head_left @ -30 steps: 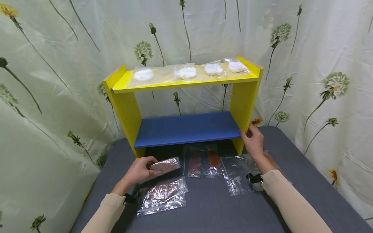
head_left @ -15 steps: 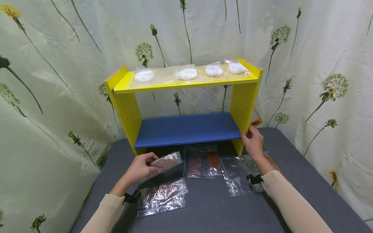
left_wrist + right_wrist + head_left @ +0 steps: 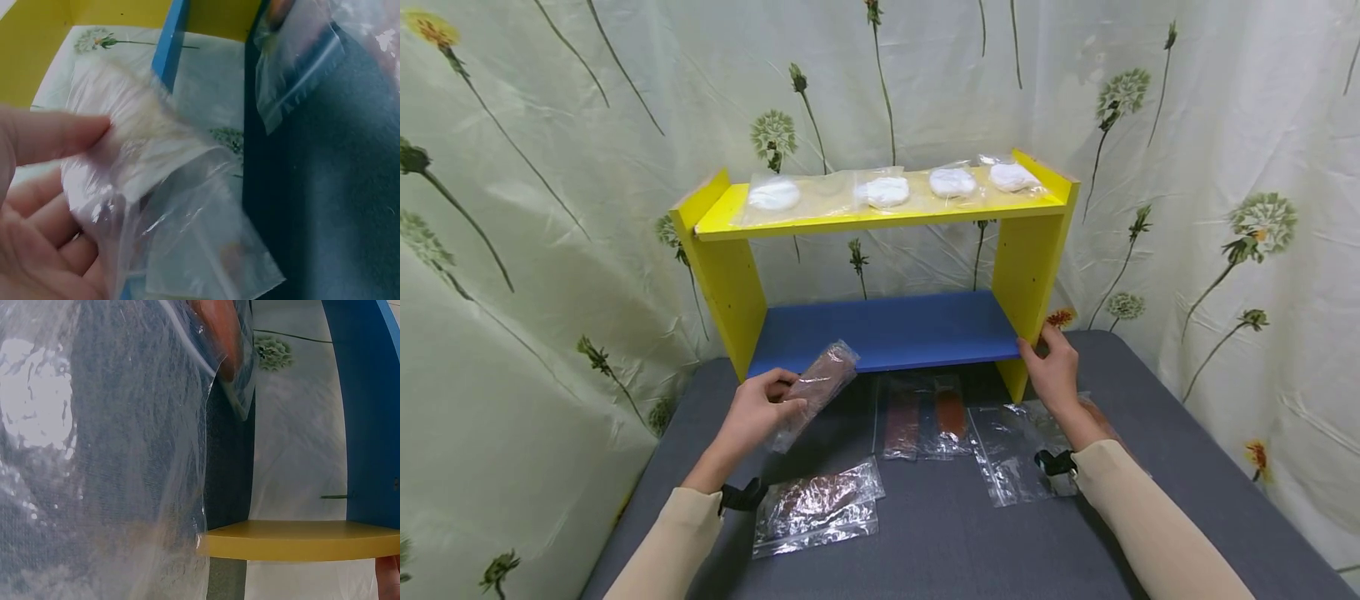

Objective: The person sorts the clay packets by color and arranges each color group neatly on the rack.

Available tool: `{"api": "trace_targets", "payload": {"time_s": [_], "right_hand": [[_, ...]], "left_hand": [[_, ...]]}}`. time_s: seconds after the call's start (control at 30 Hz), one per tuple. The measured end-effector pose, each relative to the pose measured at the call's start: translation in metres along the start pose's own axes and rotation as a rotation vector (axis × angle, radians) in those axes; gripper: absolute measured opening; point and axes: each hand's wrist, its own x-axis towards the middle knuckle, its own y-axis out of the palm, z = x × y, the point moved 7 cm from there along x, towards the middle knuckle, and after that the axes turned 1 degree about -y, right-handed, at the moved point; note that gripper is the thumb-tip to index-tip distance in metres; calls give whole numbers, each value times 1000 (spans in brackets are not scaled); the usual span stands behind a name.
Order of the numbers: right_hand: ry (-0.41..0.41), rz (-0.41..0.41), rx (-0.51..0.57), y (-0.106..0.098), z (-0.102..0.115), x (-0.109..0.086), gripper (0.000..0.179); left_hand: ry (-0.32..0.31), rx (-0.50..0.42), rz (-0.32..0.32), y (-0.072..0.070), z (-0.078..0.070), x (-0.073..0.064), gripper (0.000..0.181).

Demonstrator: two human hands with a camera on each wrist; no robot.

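My left hand (image 3: 756, 418) holds a clear plastic bag (image 3: 820, 385) with a flat, reddish-brown piece inside, tilted up in front of the blue shelf's left part. In the left wrist view the thumb lies on the near face of this bag (image 3: 144, 137), with curled fingers behind it. My right hand (image 3: 1054, 371) grips the right yellow side panel of the shelf unit (image 3: 1033, 267), its thumb by the end of the blue shelf (image 3: 887, 332). Only a bit of that hand shows at the edge of the right wrist view.
On the yellow top shelf (image 3: 842, 223) lie several clear bags with white round pads (image 3: 887, 192). Two bags with reddish pieces (image 3: 951, 414) lie under the blue shelf. More bags (image 3: 820, 508) lie at front left. A large clear bag (image 3: 1015, 454) lies beneath my right forearm.
My left hand has lifted the bag from low over the table up to the blue shelf's front edge, turning it more upright. The right hand stays at the side panel.
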Motion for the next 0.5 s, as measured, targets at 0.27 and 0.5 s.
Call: {"api": "trace_targets", "payload": {"time_s": [0.27, 0.5], "right_hand": [[2, 0, -7, 1, -2, -1, 35], [-3, -2, 2, 0, -1, 0, 34]], "left_hand": [[-34, -66, -206, -14, -2, 16, 39], [-44, -58, -404, -22, -7, 34, 40]]}}
